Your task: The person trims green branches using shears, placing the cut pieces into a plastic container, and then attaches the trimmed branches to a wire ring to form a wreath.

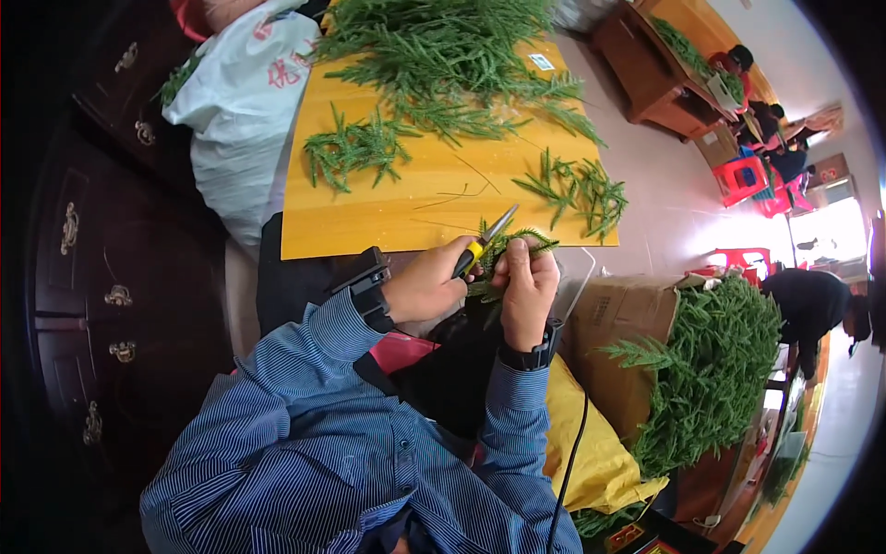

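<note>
My left hand (pixel 429 282) is closed around scissors (pixel 499 224) with a yellow and black handle, their silver blades pointing up and away over the table's near edge. Beside them, my right hand (pixel 528 279) pinches a green plastic-looking sprig (pixel 524 236), whose leaves spread around the blades. Whether the blades touch a stem is too small to tell. On the yellow tabletop (pixel 369 222) ahead lie thin bare stems (pixel 466 192). A small heap of sprigs (pixel 355 148) rests at the left and another heap (pixel 583 194) at the right.
A large green pile (pixel 443 55) covers the table's far part. To my right stands a cardboard box (pixel 618 323) overflowing with greenery (pixel 715 360), near a yellow sack (pixel 591 443). A white sack (pixel 240 120) and dark cabinets (pixel 120 305) are at the left. People sit farther right.
</note>
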Action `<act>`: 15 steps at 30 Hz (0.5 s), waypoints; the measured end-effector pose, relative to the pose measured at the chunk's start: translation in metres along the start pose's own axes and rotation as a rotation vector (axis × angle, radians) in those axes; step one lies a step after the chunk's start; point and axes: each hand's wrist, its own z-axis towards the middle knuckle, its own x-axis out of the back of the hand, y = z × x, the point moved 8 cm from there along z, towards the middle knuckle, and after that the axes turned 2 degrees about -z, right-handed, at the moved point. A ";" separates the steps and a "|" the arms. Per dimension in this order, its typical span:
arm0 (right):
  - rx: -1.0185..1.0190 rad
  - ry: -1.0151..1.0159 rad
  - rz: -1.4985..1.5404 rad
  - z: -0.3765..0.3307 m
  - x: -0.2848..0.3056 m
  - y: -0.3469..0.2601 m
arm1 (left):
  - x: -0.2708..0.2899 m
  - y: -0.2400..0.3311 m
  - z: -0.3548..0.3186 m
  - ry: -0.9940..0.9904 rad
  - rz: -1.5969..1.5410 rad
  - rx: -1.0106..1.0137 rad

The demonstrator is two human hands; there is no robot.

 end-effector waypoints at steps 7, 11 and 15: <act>-0.051 -0.027 0.011 -0.004 -0.009 0.004 | 0.002 0.016 -0.008 0.044 0.224 -0.051; -0.049 -0.025 0.013 -0.006 -0.013 0.002 | 0.005 0.024 -0.012 0.101 0.389 -0.072; -0.070 0.009 -0.044 -0.007 -0.012 0.002 | 0.006 0.021 -0.009 0.095 0.509 -0.045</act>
